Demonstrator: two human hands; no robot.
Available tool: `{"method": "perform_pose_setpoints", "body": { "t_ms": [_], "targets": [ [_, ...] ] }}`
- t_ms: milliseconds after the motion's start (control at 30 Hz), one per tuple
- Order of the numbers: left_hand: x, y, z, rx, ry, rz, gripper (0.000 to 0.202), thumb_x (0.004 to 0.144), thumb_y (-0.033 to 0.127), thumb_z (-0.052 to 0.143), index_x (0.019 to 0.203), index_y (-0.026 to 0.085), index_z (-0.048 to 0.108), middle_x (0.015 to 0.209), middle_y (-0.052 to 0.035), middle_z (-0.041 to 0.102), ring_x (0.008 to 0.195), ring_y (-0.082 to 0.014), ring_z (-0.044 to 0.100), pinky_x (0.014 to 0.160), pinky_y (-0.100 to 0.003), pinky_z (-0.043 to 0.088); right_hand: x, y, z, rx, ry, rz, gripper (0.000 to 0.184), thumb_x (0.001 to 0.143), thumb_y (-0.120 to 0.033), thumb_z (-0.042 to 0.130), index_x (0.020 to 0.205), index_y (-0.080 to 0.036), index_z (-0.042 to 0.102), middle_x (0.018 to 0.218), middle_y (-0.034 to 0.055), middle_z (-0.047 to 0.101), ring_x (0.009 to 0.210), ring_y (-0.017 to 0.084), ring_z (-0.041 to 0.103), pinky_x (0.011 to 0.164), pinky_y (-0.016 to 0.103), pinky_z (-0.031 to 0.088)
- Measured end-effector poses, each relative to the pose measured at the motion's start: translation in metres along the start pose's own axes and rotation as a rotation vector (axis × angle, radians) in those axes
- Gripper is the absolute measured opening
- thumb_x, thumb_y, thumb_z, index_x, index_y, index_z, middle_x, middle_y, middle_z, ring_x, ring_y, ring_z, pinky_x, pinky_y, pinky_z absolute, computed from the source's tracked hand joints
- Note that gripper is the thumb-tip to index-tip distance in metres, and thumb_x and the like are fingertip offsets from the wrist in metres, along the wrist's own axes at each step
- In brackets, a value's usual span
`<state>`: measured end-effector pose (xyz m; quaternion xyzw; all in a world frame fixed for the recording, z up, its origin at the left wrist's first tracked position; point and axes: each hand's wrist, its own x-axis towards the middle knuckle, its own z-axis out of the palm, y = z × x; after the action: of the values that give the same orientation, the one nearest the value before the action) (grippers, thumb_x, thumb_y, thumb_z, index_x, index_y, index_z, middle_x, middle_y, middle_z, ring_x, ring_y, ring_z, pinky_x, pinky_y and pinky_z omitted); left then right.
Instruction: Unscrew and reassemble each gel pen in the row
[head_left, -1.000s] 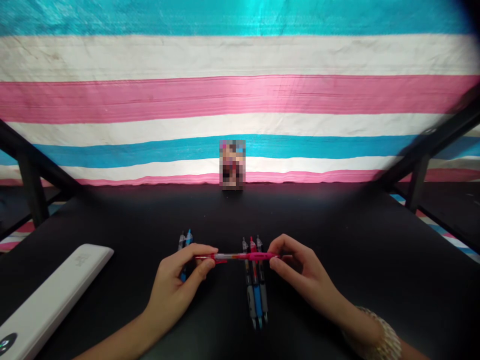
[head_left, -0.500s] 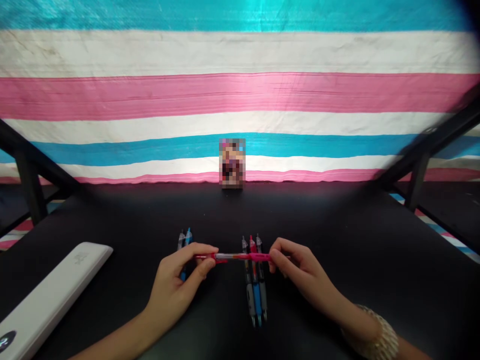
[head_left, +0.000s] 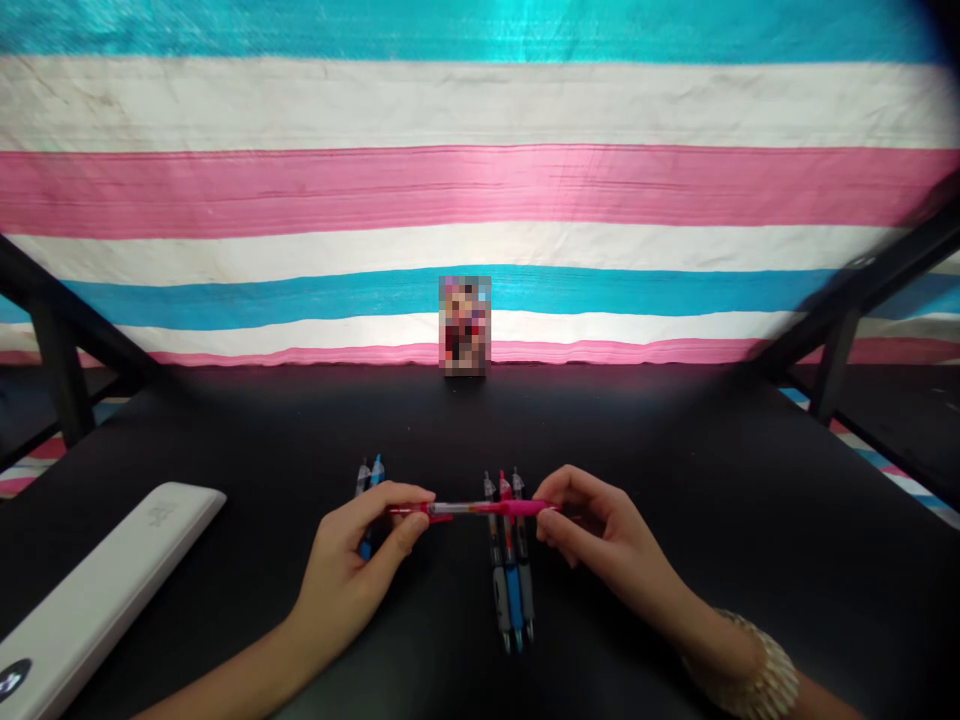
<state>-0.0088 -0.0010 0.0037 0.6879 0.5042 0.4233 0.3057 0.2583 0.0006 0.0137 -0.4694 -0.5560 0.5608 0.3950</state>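
Note:
A pen with a clear barrel, a red clip end and a pink grip is held level above the table. My left hand pinches its red end between thumb and forefinger. At the other end, the thumb and fingers of my right hand close on the tip side of the pink grip, hiding the tip. Beneath the held pen lie three pens side by side, two with grey grips and one with a blue grip. Two more pens, one dark and one blue, are partly covered by my left hand.
A long white device lies on the black table at the left. A small pixelated upright card or box stands at the back edge, before a striped sheet. Black frame bars rise at both sides.
My right hand's fingers have shifted slightly on the pink grip, with the hand a little higher and more open in shape. My left hand has barely moved.

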Motion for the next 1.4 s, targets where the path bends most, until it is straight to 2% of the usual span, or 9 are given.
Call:
{"method": "perform_pose_setpoints", "body": {
  "t_ms": [233, 433, 567, 1067, 1400],
  "targets": [
    [0.001, 0.005, 0.0, 0.012, 0.039, 0.017, 0.011, 0.09, 0.023, 0.065, 0.095, 0.022, 0.074, 0.073, 0.0017, 0.07, 0.057, -0.0118, 0.064, 0.056, -0.021, 0.051, -0.002, 0.007, -0.006, 0.211, 0.118, -0.04, 0.014, 0.082, -0.024, 0.069, 0.08, -0.02, 0.056, 0.063, -0.0017, 0.065, 0.053, 0.012, 0.054, 0.046, 0.02, 0.039],
    [0.0, 0.006, -0.002, 0.016, 0.093, 0.023, 0.01, 0.088, 0.021, 0.066, 0.094, 0.022, 0.074, 0.072, 0.0019, 0.07, 0.054, -0.0114, 0.062, 0.054, -0.02, 0.05, -0.002, 0.012, -0.011, 0.254, 0.28, -0.127, 0.008, 0.073, -0.018, 0.063, 0.072, -0.021, 0.056, 0.055, -0.0034, 0.058, 0.046, 0.011, 0.046, 0.043, 0.022, 0.033],
    [0.0, 0.007, -0.003, 0.025, 0.101, 0.017, 0.01, 0.088, 0.022, 0.066, 0.093, 0.023, 0.074, 0.072, 0.0018, 0.07, 0.055, -0.0119, 0.063, 0.053, -0.021, 0.05, -0.001, 0.012, -0.012, 0.292, 0.33, -0.166, 0.007, 0.07, -0.017, 0.062, 0.069, -0.021, 0.056, 0.054, -0.0041, 0.055, 0.045, 0.01, 0.044, 0.041, 0.022, 0.03],
    [-0.001, 0.007, -0.003, 0.023, 0.102, 0.011, 0.01, 0.088, 0.023, 0.065, 0.092, 0.022, 0.074, 0.071, 0.0011, 0.07, 0.056, -0.0128, 0.064, 0.053, -0.021, 0.051, -0.001, 0.01, -0.01, 0.315, 0.314, -0.176, 0.007, 0.069, -0.016, 0.062, 0.068, -0.021, 0.057, 0.054, -0.0048, 0.053, 0.045, 0.01, 0.043, 0.042, 0.021, 0.028],
    [-0.001, 0.007, -0.004, -0.029, 0.075, -0.017, 0.012, 0.089, 0.023, 0.064, 0.094, 0.021, 0.074, 0.072, -0.0005, 0.073, 0.057, -0.0133, 0.065, 0.056, -0.022, 0.054, -0.003, 0.017, -0.012, 0.263, 0.214, -0.181, 0.009, 0.078, -0.018, 0.064, 0.077, -0.022, 0.056, 0.062, -0.0031, 0.059, 0.051, 0.013, 0.049, 0.047, 0.024, 0.036]
  ]
}}
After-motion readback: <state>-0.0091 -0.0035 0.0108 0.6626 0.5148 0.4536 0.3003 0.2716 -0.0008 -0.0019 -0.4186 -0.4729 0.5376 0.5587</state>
